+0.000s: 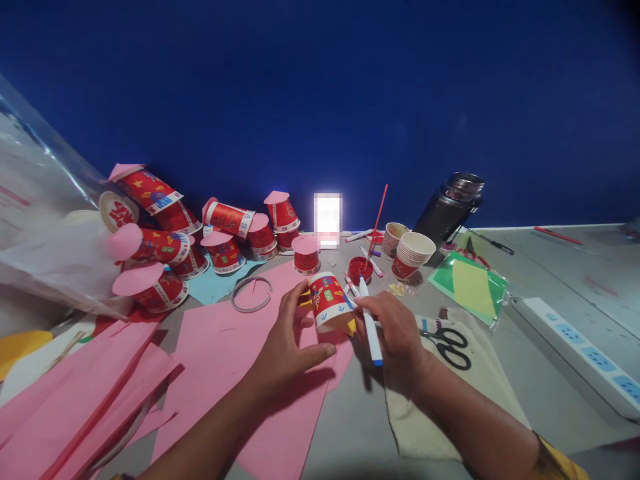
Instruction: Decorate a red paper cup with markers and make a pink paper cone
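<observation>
My left hand (285, 337) wraps its fingers and thumb round a red printed paper cup (329, 301) that stands upside down on a yellow paper piece (350, 327) lying on pink paper (225, 347). My right hand (395, 330) grips a white marker with a blue end (371, 328), its tip against the cup's right side. Several other markers (351, 285) lie just behind the cup.
A heap of red cups with pink paper lids (165, 247) lies at the back left by a clear plastic bag (45, 220). A stack of cups (413, 255), a red paint pot (360, 269), a dark flask (450, 207), scissors (450, 345), green-yellow paper (470, 285) and a power strip (580, 353) are on the right.
</observation>
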The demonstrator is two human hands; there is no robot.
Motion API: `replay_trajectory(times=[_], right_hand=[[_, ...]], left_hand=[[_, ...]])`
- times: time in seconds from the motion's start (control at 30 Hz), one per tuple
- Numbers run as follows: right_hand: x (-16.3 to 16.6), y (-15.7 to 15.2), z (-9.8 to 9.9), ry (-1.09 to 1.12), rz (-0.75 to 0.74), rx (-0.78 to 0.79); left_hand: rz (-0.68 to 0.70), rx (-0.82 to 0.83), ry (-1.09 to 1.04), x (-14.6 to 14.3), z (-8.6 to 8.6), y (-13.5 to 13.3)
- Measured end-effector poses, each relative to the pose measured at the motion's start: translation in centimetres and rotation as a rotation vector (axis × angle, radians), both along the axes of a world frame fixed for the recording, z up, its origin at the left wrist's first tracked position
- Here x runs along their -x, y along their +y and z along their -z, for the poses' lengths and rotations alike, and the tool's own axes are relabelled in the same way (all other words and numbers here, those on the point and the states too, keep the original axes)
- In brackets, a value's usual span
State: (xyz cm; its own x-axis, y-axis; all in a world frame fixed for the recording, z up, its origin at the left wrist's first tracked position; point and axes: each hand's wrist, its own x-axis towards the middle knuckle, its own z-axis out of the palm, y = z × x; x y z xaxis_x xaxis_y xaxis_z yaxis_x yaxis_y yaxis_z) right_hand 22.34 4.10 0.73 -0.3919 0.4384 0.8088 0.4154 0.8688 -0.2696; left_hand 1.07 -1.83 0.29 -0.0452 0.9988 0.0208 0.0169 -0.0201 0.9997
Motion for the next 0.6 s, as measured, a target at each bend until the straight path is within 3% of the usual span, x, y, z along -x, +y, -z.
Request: replay_trajectory(times=[0.13,0.3,0.5,0.6], right_hand=[[0.0,-0.6,-0.3,-0.051,-0.066,-0.019],[0.2,-0.5,0.2,0.064,-0.059,0.074],[-0.4,0.1,0.6,0.209,-0.054,0.252],[-0.5,0.4,0.5,0.164,-0.069,0.249]], left_hand=[[-0.014,0.037,0.081,0.0,-0.7,0.1],[0.045,-0.071,0.036,0.2,-0.4,0.7],[-0.143,-0.208,0.301,0.8,-0.3,1.0],[-0.297,-0.208,0.285,1.3,-0.3,1.4]])
